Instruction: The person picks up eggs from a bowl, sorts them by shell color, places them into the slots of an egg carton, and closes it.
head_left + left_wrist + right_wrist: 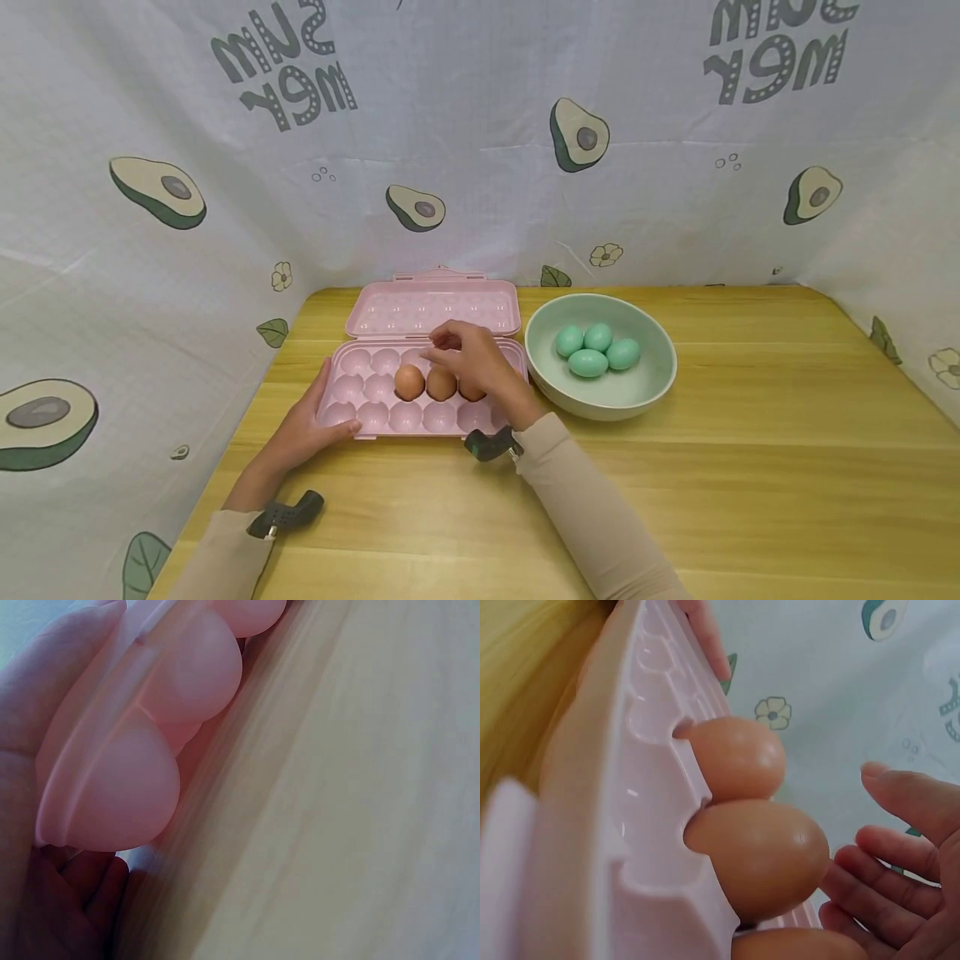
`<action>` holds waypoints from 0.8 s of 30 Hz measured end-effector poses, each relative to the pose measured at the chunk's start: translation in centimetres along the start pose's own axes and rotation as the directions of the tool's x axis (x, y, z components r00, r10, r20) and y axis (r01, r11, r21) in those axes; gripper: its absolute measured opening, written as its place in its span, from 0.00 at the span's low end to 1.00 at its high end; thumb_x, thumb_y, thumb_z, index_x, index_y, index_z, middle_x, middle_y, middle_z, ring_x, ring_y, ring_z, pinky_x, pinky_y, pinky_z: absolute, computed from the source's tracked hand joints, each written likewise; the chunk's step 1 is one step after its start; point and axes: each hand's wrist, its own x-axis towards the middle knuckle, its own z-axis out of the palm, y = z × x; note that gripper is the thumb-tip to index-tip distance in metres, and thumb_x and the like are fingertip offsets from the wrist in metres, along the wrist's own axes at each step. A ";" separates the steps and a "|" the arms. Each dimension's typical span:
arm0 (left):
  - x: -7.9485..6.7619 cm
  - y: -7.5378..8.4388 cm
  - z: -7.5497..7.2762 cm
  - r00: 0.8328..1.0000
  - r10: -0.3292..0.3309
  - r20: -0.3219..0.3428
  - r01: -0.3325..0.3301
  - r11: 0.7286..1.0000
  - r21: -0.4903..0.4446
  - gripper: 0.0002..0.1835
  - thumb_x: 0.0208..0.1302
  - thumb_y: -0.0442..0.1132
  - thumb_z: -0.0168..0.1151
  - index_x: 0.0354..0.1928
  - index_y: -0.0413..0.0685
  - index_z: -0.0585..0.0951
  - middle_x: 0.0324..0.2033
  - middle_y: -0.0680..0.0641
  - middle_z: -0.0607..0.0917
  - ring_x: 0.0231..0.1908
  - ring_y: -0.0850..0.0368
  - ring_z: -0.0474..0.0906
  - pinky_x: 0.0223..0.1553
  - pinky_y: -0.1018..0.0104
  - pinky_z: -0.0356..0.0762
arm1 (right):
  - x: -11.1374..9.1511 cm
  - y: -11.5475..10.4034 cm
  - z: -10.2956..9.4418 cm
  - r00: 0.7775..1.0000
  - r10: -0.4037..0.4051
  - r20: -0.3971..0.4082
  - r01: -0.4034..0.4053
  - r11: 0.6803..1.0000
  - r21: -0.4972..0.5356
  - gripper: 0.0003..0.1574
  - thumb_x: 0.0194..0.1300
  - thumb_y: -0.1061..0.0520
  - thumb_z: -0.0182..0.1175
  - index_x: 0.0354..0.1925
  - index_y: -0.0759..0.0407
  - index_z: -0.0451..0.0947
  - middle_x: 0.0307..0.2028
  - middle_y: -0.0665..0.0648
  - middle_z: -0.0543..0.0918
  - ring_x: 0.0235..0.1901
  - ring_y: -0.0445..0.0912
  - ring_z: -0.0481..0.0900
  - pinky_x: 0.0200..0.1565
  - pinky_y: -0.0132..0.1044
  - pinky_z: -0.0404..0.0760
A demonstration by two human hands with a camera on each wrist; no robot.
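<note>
A pink plastic egg carton [405, 417] lies with its lid [435, 308] folded back. Brown eggs stand in its middle row: one egg [409, 382] at the left, a second egg [441, 385] beside it, and a third [471, 392] partly behind my right hand. My left hand [307, 425] grips the carton's left end, thumb along the near rim and fingers at the far side. Over the carton, my right hand [472, 354] hovers with loosely bent fingers; the right wrist view shows nothing between thumb and fingers, close beside a brown egg [761, 855].
Right of the carton, almost against it, stands a pale green bowl [645, 392] with several mint-green eggs [588, 362]. Wooden tabletop [750, 467] extends to the right and front. A white curtain [487, 175] with avocado prints hangs behind the table.
</note>
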 end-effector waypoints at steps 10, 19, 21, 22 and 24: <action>0.0 -0.2 0.0 1.000 -0.006 0.005 0.006 1.000 -0.001 0.62 0.50 0.47 0.74 0.77 0.47 0.39 0.74 0.38 0.47 0.72 0.37 0.45 0.67 0.36 0.47 | 0.2 0.6 -1.4 1.000 0.001 -0.029 0.000 1.000 0.010 0.21 0.61 0.49 0.68 0.46 0.62 0.81 0.40 0.54 0.84 0.42 0.45 0.82 0.48 0.38 0.80; 0.1 -0.3 0.0 1.000 -0.013 0.005 0.013 1.000 0.002 0.63 0.50 0.47 0.74 0.77 0.48 0.38 0.75 0.38 0.47 0.72 0.37 0.46 0.67 0.36 0.48 | -0.7 0.3 -4.5 0.997 0.014 -0.081 -0.013 1.000 0.008 0.19 0.61 0.51 0.68 0.45 0.61 0.81 0.39 0.55 0.85 0.40 0.46 0.83 0.47 0.39 0.81; 0.1 -0.2 0.0 1.000 -0.012 0.005 0.012 1.000 0.003 0.63 0.50 0.47 0.74 0.77 0.48 0.38 0.75 0.38 0.47 0.72 0.37 0.46 0.66 0.36 0.48 | -1.0 0.5 -5.0 0.997 0.015 -0.080 -0.015 1.000 -0.001 0.19 0.61 0.50 0.68 0.45 0.60 0.81 0.38 0.54 0.85 0.40 0.46 0.83 0.47 0.39 0.81; 0.1 -0.2 0.0 1.000 -0.013 0.006 0.013 1.000 0.002 0.63 0.50 0.47 0.74 0.77 0.48 0.38 0.75 0.38 0.47 0.72 0.37 0.46 0.66 0.36 0.48 | -1.1 0.6 -5.2 0.997 0.018 -0.078 -0.018 1.000 -0.004 0.19 0.61 0.50 0.68 0.45 0.60 0.81 0.39 0.55 0.85 0.40 0.46 0.83 0.47 0.39 0.81; 0.1 -0.2 0.0 1.000 -0.015 0.007 0.015 1.000 -0.002 0.63 0.50 0.46 0.74 0.77 0.48 0.38 0.75 0.39 0.47 0.72 0.37 0.45 0.66 0.36 0.48 | -1.4 0.8 -5.7 0.997 0.031 -0.073 -0.031 1.000 -0.001 0.20 0.61 0.49 0.68 0.46 0.61 0.81 0.39 0.55 0.85 0.41 0.46 0.83 0.46 0.39 0.81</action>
